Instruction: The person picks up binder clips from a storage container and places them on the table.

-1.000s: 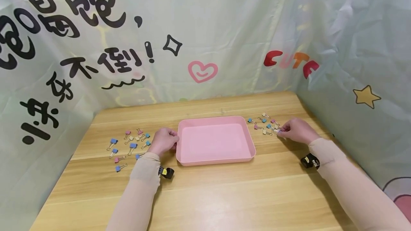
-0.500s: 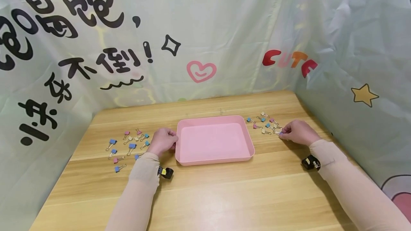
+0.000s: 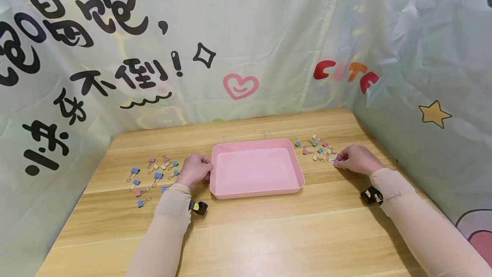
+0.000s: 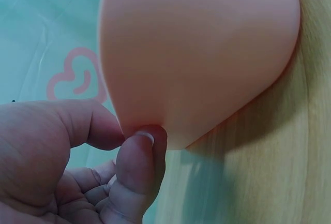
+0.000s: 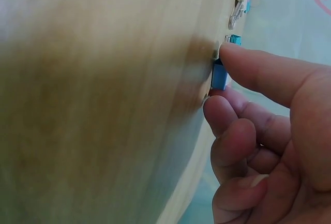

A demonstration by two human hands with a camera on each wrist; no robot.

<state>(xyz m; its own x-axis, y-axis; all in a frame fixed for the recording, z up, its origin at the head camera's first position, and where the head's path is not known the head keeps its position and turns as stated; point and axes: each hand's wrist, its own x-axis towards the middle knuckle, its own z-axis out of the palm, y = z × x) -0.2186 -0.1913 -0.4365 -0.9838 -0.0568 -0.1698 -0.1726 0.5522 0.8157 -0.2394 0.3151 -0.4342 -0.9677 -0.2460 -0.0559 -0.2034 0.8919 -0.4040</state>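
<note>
A shallow pink tray (image 3: pixel 257 168) lies in the middle of the wooden table. My left hand (image 3: pixel 195 169) pinches its left side; close up in the left wrist view, the thumb (image 4: pixel 135 164) presses the outer wall and the index finger is bent at the rim. To the right of the tray, my right hand (image 3: pixel 355 158) holds a small blue binder clip (image 5: pixel 219 75) between thumb and fingertips, low over the tabletop. The other fingers of that hand are curled. Several more binder clips, among them a cream one (image 3: pixel 318 157), lie just left of the right hand.
Another scatter of binder clips, including a blue one (image 3: pixel 158 176) and a pink one (image 3: pixel 142 192), lies left of the left hand. Printed curtains (image 3: pixel 276 33) enclose the table (image 3: pixel 261 234) at the back and sides. Black wrist cameras sit on both sleeves.
The right hand and its blue binder clip have shifted slightly right, a little apart from the neighbouring clips. The left hand and the tray stay put; the head view has drifted slightly.
</note>
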